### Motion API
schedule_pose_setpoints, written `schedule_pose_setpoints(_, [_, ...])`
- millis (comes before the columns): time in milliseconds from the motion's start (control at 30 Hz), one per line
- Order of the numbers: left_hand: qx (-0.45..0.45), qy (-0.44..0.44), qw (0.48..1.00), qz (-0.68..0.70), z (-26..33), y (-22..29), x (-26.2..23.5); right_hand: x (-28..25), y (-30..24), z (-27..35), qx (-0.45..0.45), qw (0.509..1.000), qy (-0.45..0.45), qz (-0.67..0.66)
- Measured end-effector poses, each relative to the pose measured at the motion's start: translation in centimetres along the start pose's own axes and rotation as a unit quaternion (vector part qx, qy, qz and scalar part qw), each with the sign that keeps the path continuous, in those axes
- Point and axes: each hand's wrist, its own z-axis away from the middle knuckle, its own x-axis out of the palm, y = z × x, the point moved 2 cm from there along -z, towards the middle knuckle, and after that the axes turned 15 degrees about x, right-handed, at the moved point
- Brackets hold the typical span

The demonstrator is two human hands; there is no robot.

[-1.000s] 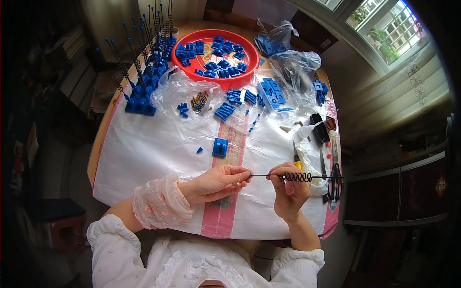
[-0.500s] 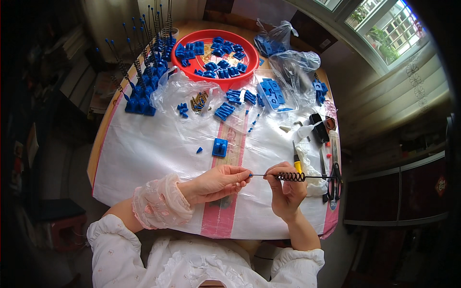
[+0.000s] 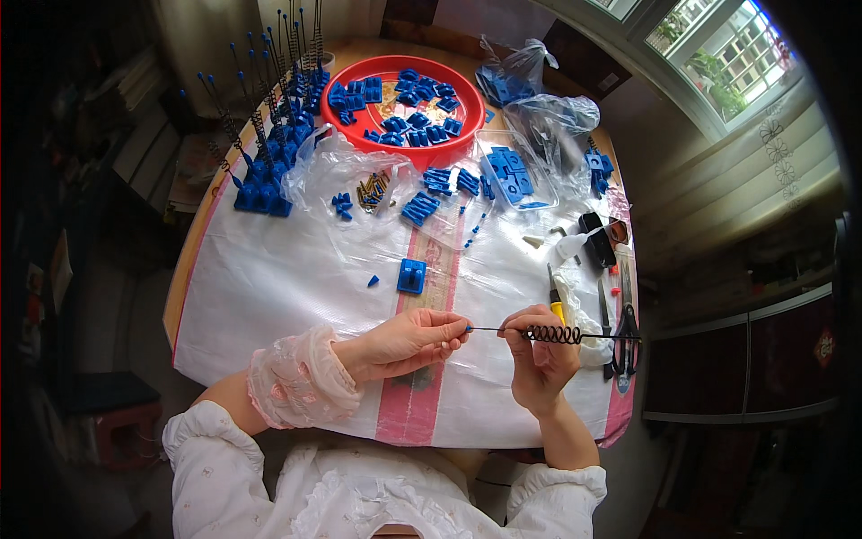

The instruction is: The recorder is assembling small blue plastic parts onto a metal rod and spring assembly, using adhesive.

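Note:
My left hand (image 3: 406, 345) is closed in a pinch on a small blue tip (image 3: 469, 329), at the left end of a thin dark rod. Thumb and fingers of my right hand (image 3: 542, 370) are closed on that rod, just left of the black coil spring (image 3: 555, 334) around it. The rod lies level and its straight end reaches right, over the scissors. Beyond my hands, a square blue plastic base (image 3: 412, 277) rests on the white sheet, with a small blue cone (image 3: 373, 281) to its left.
A red basin (image 3: 329, 126) of blue clips stands at the back, beside blue bases bearing upright springs (image 3: 268, 148). Plastic bags (image 3: 314, 175), a clear tub (image 3: 549, 190) of blue plates and brass pieces lie nearer. Scissors (image 3: 626, 341) and a yellow-handled screwdriver (image 3: 558, 311) are at right.
My right hand and the coil spring have shifted a little to the right, so more rod shows between my hands. My left hand has stayed in place.

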Motion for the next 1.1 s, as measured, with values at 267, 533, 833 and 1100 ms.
schedule_pose_setpoints(267, [-0.005,0.004,1.000,-0.003,0.05,0.17,0.27,-0.07,0.05,0.03,0.014,1.000,0.000,0.004])
schedule_pose_setpoints(533, [-0.005,0.004,1.000,-0.009,0.04,0.14,0.34,-0.18,-0.06,0.07,0.011,1.000,-0.007,0.011])
schedule_pose_setpoints(833, [-0.010,0.004,1.000,-0.010,0.08,0.12,0.14,-0.19,-0.04,0.01,0.012,1.000,-0.009,0.014])
schedule_pose_setpoints(1100, [-0.005,0.006,1.000,-0.006,0.13,0.20,0.33,-0.12,-0.01,-0.01,0.006,1.000,-0.004,0.009])
